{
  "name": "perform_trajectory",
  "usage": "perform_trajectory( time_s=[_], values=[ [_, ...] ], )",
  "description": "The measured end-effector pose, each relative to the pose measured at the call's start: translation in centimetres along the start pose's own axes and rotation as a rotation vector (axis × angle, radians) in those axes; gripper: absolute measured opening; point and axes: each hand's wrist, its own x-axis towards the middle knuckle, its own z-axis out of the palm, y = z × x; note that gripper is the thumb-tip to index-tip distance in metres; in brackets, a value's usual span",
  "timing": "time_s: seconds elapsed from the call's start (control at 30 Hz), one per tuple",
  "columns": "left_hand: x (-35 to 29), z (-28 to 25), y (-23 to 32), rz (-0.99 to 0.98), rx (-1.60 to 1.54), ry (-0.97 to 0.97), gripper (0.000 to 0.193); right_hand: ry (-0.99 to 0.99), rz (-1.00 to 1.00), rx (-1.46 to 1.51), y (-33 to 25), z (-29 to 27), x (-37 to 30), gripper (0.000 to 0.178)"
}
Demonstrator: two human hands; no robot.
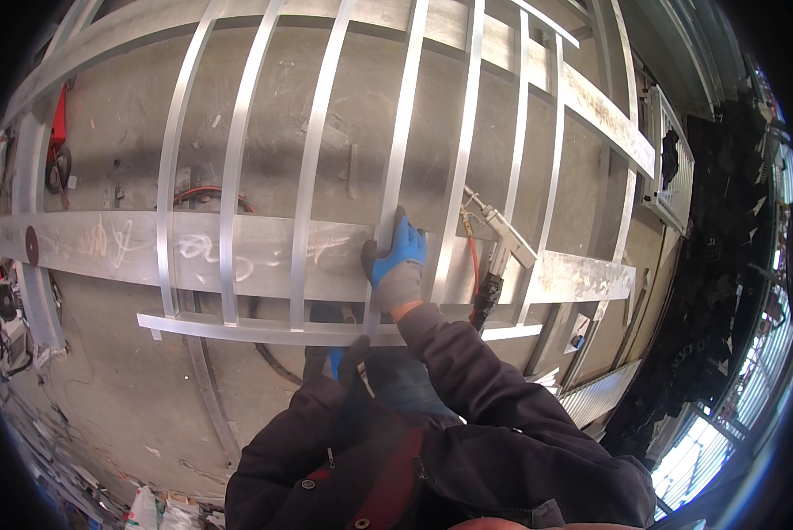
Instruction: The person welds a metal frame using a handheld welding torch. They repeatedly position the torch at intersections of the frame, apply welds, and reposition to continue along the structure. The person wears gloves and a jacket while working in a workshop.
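A silver metal frame of parallel square bars lies in front of me. My right hand [400, 256], in a blue and grey glove with dark fingertips, is wrapped round one metal bar [404, 115], thumb on its left side. My left hand [333, 360], gloved the same way, is closed at the edge of the near metal rail [237, 331], close to where that bar meets it; its fingers are partly in shadow. To the right of my right hand, a silver welding gun [509, 244] with a black handle rests across the frame, nozzle pointing away.
Wide flat metal beams [87, 238] run crosswise under the bars, one with chalk-like marks. A red hose [474, 265] hangs by the welding gun. Red equipment [58, 119] and cables stand at the left. White bags [144, 508] lie at the lower left. Another barred panel [670, 163] stands at the right.
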Motion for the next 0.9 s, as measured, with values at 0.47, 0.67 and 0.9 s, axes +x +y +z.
perform_trajectory(
  time_s=[0.47, 0.67, 0.9],
  values=[
    [-1.3, 0.5, 2.7, 0.087, 0.002, -0.113, 0.04, -0.249, 0.116, -0.02, -1.5, -6.6, -3.8, 0.075],
    [1.1, -1.3, 0.1, -0.162, -0.561, -0.024, 0.036, -0.762, 0.195, -0.209, -0.5, -7.2, -8.2, 0.073],
    [0.4, -1.4, -0.2, 0.036, -0.109, -0.058, 0.038, -0.677, 0.224, -0.21, 0.1, -5.0, -9.2, 0.066]
  ],
)
